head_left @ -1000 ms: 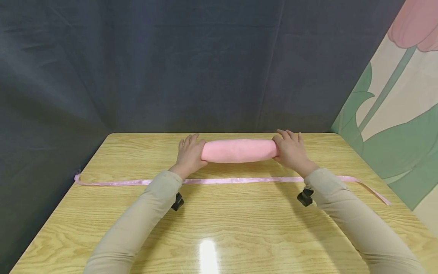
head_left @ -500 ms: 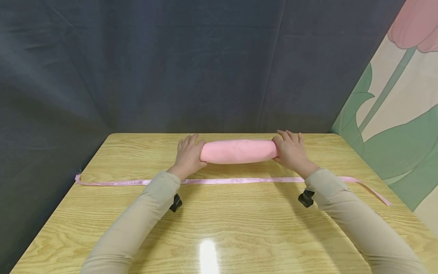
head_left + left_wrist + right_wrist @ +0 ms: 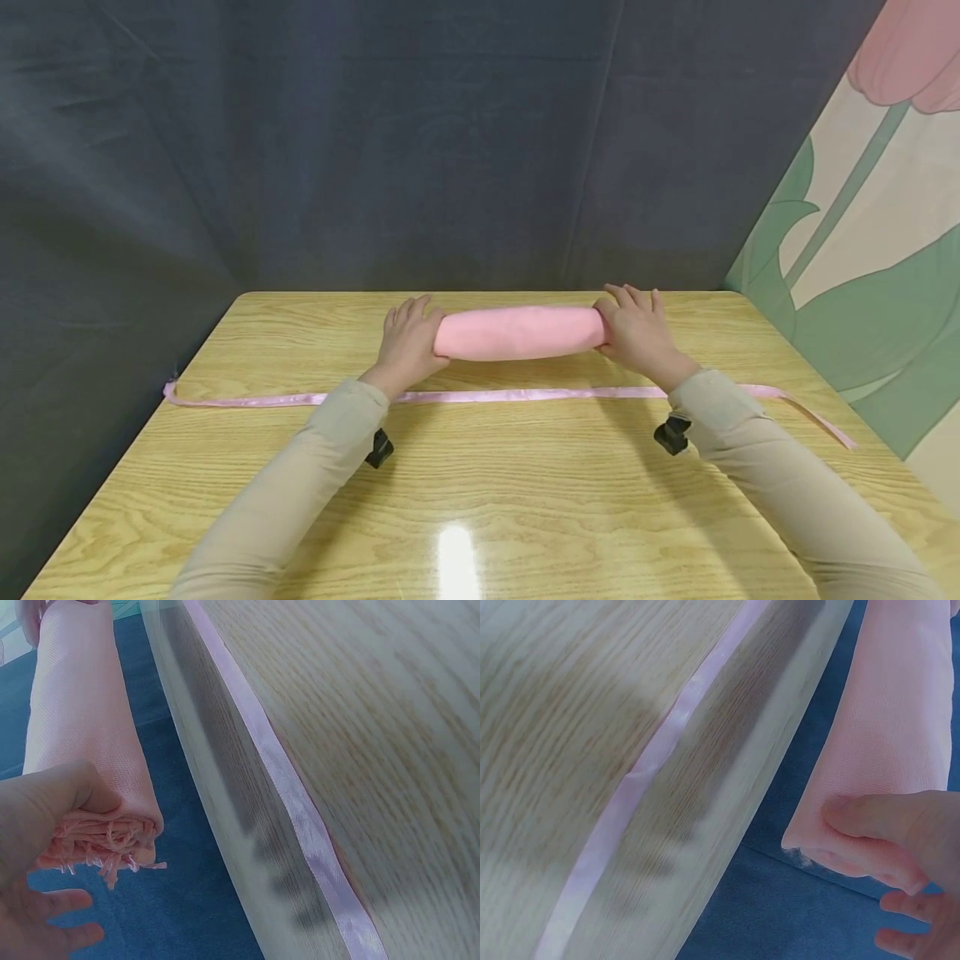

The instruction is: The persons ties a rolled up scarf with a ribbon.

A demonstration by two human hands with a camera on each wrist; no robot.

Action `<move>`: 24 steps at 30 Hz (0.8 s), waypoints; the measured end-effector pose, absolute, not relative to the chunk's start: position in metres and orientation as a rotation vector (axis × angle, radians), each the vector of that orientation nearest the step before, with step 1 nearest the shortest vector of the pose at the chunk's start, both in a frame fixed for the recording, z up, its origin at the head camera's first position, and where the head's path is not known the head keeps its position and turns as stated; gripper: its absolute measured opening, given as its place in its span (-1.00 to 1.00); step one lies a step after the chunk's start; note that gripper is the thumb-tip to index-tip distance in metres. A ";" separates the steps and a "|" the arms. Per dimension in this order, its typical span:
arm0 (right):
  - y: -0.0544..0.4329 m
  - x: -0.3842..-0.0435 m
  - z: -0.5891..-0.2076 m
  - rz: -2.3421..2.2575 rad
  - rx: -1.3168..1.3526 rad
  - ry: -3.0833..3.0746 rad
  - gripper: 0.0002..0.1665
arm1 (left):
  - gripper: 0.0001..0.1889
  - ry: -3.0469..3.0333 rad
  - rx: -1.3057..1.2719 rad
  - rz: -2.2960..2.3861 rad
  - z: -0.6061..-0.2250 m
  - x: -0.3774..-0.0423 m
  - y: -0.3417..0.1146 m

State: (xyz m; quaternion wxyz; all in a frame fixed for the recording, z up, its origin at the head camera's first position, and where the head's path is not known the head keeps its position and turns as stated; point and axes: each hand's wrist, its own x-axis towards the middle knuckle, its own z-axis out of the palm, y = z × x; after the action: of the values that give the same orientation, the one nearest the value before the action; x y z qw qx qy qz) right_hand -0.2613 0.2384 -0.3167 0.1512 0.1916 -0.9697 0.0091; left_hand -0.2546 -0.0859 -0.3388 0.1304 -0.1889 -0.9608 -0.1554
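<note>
A pink scarf, rolled into a thick tube, is held level above the far part of the table. My left hand grips its left end; in the left wrist view the thumb presses near fringe that pokes out of the roll. At the other end my right hand holds the scarf, thumb on the near side, by a folded edge without visible fringe. Nearer to me, a pale pink satin ribbon lies stretched across the table beneath my wrists.
The wood-grain table ends at a dark blue curtain behind and on the left. A wall hanging with tulips stands along the right side. The ribbon's left end reaches the table's left edge.
My left hand and the scarf's left end have shifted slightly left and a little lower. My right hand has barely moved, and the ribbon lies as before.
</note>
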 end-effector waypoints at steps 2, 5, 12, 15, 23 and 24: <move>0.238 -0.261 -0.317 0.027 0.550 -2.777 -0.39 | -0.41 -2.786 -0.552 -0.449 -0.339 -0.254 -0.087; 0.238 -0.262 -0.317 0.029 0.545 -2.771 -0.38 | -0.41 -2.779 -0.556 -0.452 -0.339 -0.253 -0.088; 0.237 -0.261 -0.316 0.025 0.555 -2.768 -0.38 | -0.40 -2.772 -0.567 -0.452 -0.338 -0.252 -0.090; 0.236 -0.261 -0.315 0.025 0.558 -2.774 -0.38 | -0.40 -2.772 -0.575 -0.454 -0.339 -0.250 -0.090; 0.235 -0.260 -0.314 0.051 0.562 -2.788 -0.37 | -0.38 -2.789 -0.584 -0.474 -0.338 -0.245 -0.091; 0.235 -0.260 -0.315 0.055 0.564 -2.787 -0.37 | -0.37 -2.789 -0.586 -0.473 -0.338 -0.244 -0.091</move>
State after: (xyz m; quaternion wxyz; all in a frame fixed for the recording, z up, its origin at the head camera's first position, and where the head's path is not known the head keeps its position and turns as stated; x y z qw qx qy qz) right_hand -0.2601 0.2346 -0.3145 0.1481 0.1960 -0.9692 0.0192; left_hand -0.2439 -0.0911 -0.3377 0.1260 -0.2011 -0.9577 -0.1626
